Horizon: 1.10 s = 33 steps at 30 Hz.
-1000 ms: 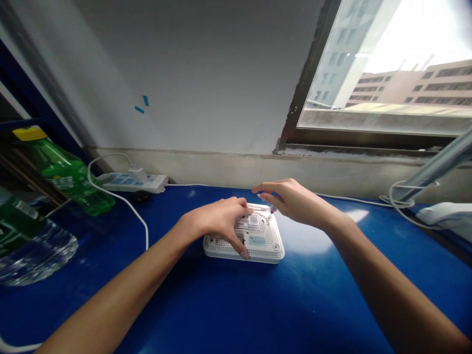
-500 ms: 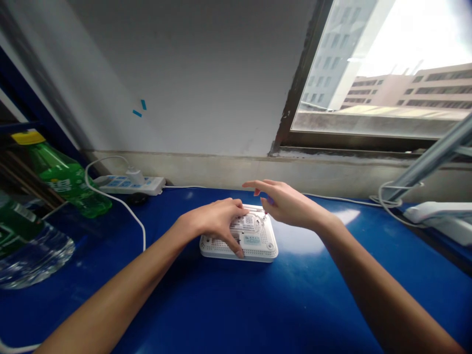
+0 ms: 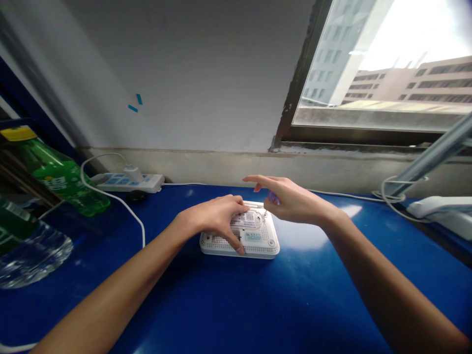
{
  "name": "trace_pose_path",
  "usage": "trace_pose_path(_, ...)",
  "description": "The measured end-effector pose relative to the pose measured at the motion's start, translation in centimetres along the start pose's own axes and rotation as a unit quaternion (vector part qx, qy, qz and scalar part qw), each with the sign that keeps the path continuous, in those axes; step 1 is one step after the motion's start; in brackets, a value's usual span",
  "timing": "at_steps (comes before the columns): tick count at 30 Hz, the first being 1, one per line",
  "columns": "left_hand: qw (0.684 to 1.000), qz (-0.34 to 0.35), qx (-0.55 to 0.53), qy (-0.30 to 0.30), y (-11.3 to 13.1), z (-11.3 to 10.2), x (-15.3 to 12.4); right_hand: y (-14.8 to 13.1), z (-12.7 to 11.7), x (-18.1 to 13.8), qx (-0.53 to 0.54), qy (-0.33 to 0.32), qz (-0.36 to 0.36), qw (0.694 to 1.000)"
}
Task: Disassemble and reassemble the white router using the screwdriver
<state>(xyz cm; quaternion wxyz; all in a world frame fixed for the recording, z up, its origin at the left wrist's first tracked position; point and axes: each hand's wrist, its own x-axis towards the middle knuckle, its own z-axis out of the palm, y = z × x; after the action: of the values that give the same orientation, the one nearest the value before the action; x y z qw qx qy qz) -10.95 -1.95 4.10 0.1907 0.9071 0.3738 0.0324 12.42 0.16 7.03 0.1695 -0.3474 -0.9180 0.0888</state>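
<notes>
A white router [image 3: 260, 250] lies underside up on the blue table, with vent holes, labels and round corner recesses showing. My left hand [image 3: 221, 219] spans its left half, thumb on the near edge and fingers toward the far edge, gripping it. Over its far right corner, my right hand [image 3: 289, 199] is closed on a small screwdriver [image 3: 273, 197] with a purple-blue handle; the index finger stretches out to the left. Most of the screwdriver is hidden by the fingers, and its tip is too small to make out near the corner recess.
A white power strip [image 3: 151, 184] with a plugged-in charger and a white cable [image 3: 127, 204] lies at the back left. A green bottle [image 3: 70, 179] and a large clear bottle [image 3: 40, 258] are at the left. A metal pole [image 3: 424, 157] and white device [image 3: 446, 214] stand at the right.
My right hand has tilted and shifted slightly, showing more of the purple-blue handle. My left hand stays on the router. The view has shifted a little.
</notes>
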Motion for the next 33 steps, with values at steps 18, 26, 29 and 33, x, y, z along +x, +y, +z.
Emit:
trace_pose_path(18,1.000,-0.009,-0.005,-0.002,0.03,0.00,-0.11,-0.30,-0.13,0.09,-0.032,0.005,0.018,0.999)
trace_pose_path(26,1.000,-0.010,-0.013,-0.005,-0.08,0.08,0.02,-0.05,-0.28,-0.04,0.002,-0.010,0.018,1.000)
trace_pose_path(29,1.000,-0.013,-0.018,-0.008,-0.31,0.23,0.05,-0.25,-0.41,-0.21,-0.013,-0.004,0.005,1.000)
trace_pose_path(33,1.000,-0.014,-0.019,-0.005,-0.20,0.18,0.06,-0.16,-0.19,0.00,-0.011,-0.012,0.035,0.999)
